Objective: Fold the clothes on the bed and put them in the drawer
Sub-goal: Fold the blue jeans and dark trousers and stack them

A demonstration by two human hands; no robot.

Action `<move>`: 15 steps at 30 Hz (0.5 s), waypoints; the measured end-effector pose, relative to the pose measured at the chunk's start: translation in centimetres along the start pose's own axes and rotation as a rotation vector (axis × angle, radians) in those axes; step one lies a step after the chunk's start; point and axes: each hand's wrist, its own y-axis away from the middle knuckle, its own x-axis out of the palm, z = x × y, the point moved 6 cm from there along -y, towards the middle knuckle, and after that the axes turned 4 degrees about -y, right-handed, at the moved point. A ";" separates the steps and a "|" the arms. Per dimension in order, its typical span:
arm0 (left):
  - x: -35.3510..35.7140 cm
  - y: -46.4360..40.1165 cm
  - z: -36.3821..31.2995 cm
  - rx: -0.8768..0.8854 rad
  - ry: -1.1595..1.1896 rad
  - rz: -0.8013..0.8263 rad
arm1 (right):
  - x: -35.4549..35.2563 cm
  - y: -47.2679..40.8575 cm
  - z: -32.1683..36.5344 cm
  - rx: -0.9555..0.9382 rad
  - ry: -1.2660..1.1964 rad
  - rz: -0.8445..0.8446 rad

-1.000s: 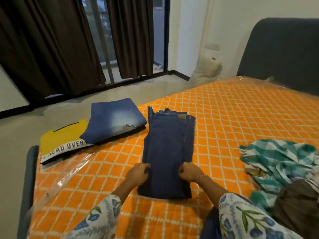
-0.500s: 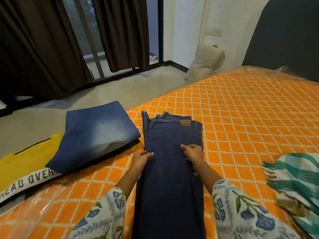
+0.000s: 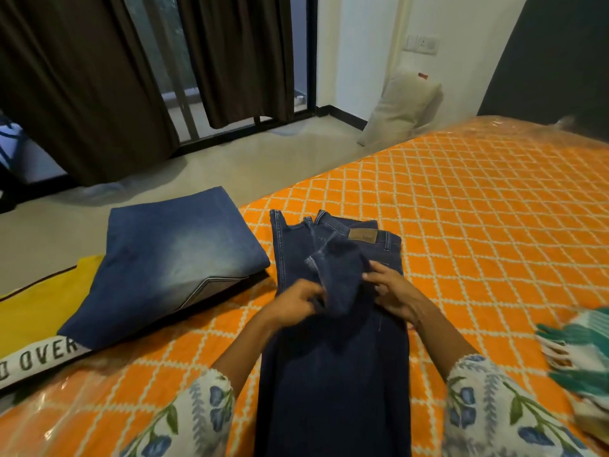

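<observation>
In the head view, a pair of dark navy denim jeans (image 3: pixel 333 374) is laid lengthwise on the bed with the orange, white-latticed quilt (image 3: pixel 461 225), its waistband and tan leather patch toward 12 o'clock and its legs running to 6 o'clock. A lifted fold of the cloth is pinched at the middle of the jeans by the left hand (image 3: pixel 296 300), whose grip is curled closed round it. The same fold is touched from 3 o'clock by the right hand (image 3: pixel 392 293); whether its grip is closed on the cloth cannot be told. At 9 o'clock of the jeans a folded, faded blue denim garment (image 3: pixel 171 262) is seen, overlapping a folded yellow shirt with a white lettered band (image 3: pixel 36 311). At 4 o'clock a crumpled green-and-white checked cloth (image 3: pixel 580 357) is seen at the frame's edge.
</observation>
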 end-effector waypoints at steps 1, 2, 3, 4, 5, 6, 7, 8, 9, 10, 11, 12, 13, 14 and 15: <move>1.0 0.6 -1.1 0.053 -0.140 0.069 | -0.3 0.4 -0.1 -0.010 -0.007 0.022; 2.3 1.0 -1.9 0.097 -0.263 0.139 | -0.7 0.8 -0.2 -0.042 -0.049 0.011; 3.4 1.6 -2.4 0.127 -0.331 0.188 | -1.0 1.4 -0.2 -0.071 -0.118 -0.023; 4.3 2.0 -3.1 0.156 -0.326 0.200 | -1.2 1.8 -0.2 -0.107 -0.197 -0.043; 4.6 2.3 -3.4 0.174 -0.216 0.162 | -1.4 2.3 -0.1 -0.132 -0.263 -0.056; 3.7 2.6 -3.5 0.152 -0.026 0.045 | -1.7 2.6 -0.2 -0.138 -0.301 -0.087; 1.9 2.6 -3.0 0.093 0.162 -0.162 | -1.8 3.0 -0.1 -0.126 -0.306 -0.114; -0.2 2.8 -1.5 -0.003 0.272 -0.414 | -1.8 3.7 0.0 -0.110 -0.332 -0.137; -2.0 3.0 0.4 -0.129 0.284 -0.636 | -1.9 4.0 0.2 -0.105 -0.341 -0.135; -3.1 3.3 2.0 -0.265 0.219 -0.754 | -1.7 4.4 0.3 -0.098 -0.333 -0.127; -3.6 3.1 3.0 -0.370 0.164 -0.763 | -1.3 5.1 0.6 -0.071 -0.286 -0.123; -3.3 2.5 3.7 -0.430 0.153 -0.695 | -0.8 5.9 0.8 -0.048 -0.248 -0.134; -3.0 1.9 4.1 -0.458 0.170 -0.618 | -0.3 6.5 1.2 -0.043 -0.177 -0.141; -2.8 1.4 4.3 -0.487 0.180 -0.564 | 0.0 6.8 1.5 -0.061 -0.099 -0.174; -2.7 1.1 4.2 -0.518 0.174 -0.543 | 0.5 7.0 1.8 -0.082 -0.009 -0.220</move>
